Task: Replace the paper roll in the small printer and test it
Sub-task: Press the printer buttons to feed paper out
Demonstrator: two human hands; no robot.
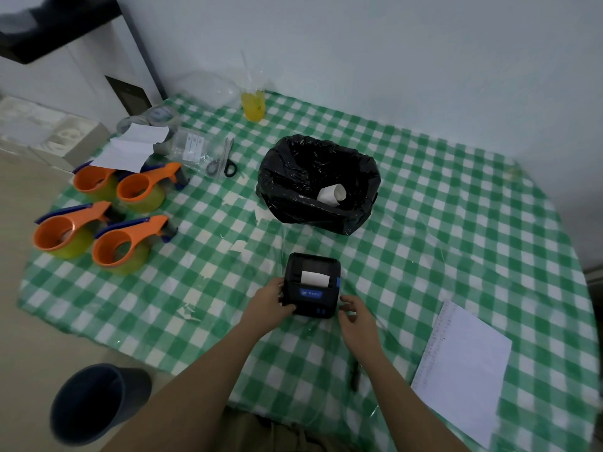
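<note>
A small black printer [311, 285] with a blue label stands on the green checked tablecloth [424, 223], its lid closed. A short strip of white paper [315, 278] sticks out of its slot. My left hand [270, 303] grips the printer's left side. My right hand [354, 316] hovers at the printer's right front corner with fingers curled and apart, holding nothing; I cannot tell whether it touches the printer. A white paper roll [332, 193] lies inside a black bag-lined bin [316, 184] behind the printer.
Several orange tape dispensers [107, 220] sit at the left. Scissors [225, 161], clear bags and white paper slips [130, 148] lie at the back left, a yellow drink bag [253, 104] at the back. A paper sheet [463, 370] and pen [355, 375] lie at the right front. A dark bucket [94, 402] stands on the floor.
</note>
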